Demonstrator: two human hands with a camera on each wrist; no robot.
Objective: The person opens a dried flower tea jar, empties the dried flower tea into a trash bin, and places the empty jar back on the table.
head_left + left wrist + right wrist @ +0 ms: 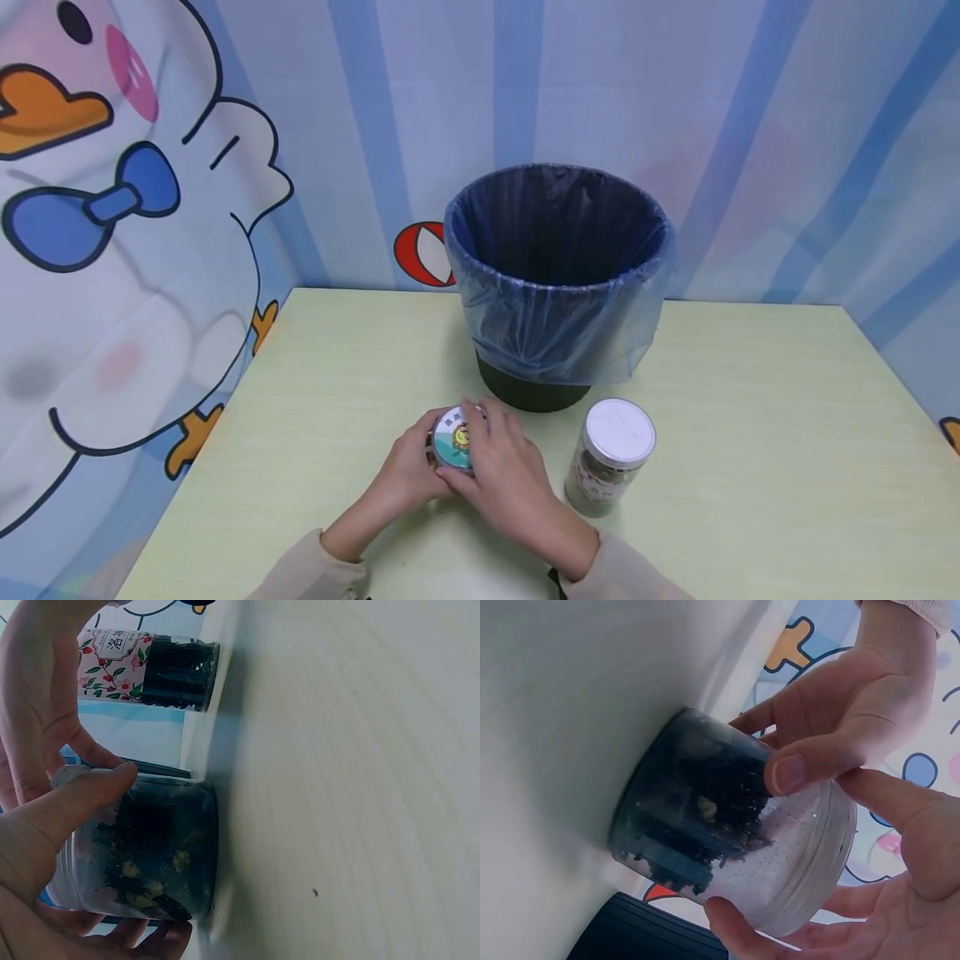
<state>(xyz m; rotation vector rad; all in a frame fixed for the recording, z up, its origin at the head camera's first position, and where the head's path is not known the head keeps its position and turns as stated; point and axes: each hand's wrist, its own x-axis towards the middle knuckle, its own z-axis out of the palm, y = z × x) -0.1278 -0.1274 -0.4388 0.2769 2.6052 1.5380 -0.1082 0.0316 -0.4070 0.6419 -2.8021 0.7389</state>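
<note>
A clear jar (161, 840) with dark contents and a few pale yellowish bits is upright at the table's near middle. My left hand (408, 467) grips its body, thumb on one side and fingers on the other. From above, my right hand (510, 475) holds the round lid (450, 437), which has a green and white printed top, with thumb and fingers about its rim. That hand covers part of the lid. To the right stands a taller jar (609, 458) with a white lid; the left wrist view shows its pink floral label (116, 667).
Behind the jars stands a black bin (532, 392) lined with a translucent blue bag (555, 325). The pale yellow table (765, 433) reaches to a cartoon-printed backdrop (457, 100) at the back and sides.
</note>
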